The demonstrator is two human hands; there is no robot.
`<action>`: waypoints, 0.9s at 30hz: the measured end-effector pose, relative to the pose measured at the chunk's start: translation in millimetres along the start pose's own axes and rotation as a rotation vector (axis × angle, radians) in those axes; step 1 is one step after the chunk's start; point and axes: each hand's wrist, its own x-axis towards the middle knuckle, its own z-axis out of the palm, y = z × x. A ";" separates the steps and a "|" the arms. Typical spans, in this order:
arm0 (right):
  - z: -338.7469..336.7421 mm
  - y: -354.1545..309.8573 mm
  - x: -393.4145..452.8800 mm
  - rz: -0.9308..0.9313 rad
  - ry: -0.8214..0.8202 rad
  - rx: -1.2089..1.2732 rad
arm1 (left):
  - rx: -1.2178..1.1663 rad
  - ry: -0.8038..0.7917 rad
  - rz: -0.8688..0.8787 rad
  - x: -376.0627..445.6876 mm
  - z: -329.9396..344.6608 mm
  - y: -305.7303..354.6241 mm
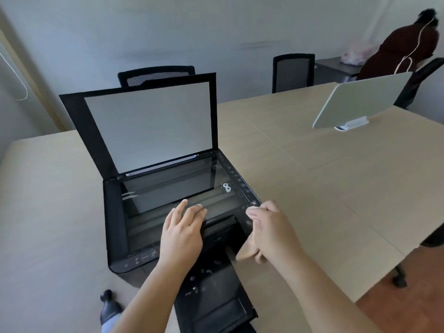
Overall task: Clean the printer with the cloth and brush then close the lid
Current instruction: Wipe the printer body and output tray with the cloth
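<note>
A black printer (115,227) stands on the beige table with its scanner lid (149,126) raised upright at the back. My left hand (182,234) lies flat on the front part of the scanner glass (168,186), fingers straight; a greyish blur sits under the fingertips, and I cannot tell if it is the cloth. My right hand (271,229) hovers over the printer's front right corner with curled fingers, gripping a tan brush handle (246,254) that sticks out below the palm. The bristles are hidden.
The printer's output tray (216,301) extends toward me. A dark-capped bottle (109,306) stands at the bottom left. A grey screen on a stand (360,102) sits at the right of the table (336,179). Chairs (293,70) and a person (406,46) are behind.
</note>
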 end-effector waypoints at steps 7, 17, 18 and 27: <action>51.7 53.8 11.7 -0.258 0.093 -0.028 | -0.035 0.006 0.087 27.2 17.7 36.7; 53.2 42.0 27.0 -0.301 0.150 -0.138 | -0.015 0.045 0.099 25.2 31.8 31.3; 55.1 40.4 19.9 -0.355 0.142 -0.165 | -0.018 0.050 0.100 24.4 31.8 30.5; 42.4 57.3 62.3 -0.218 0.061 -0.158 | 0.010 0.086 0.051 23.8 34.6 32.5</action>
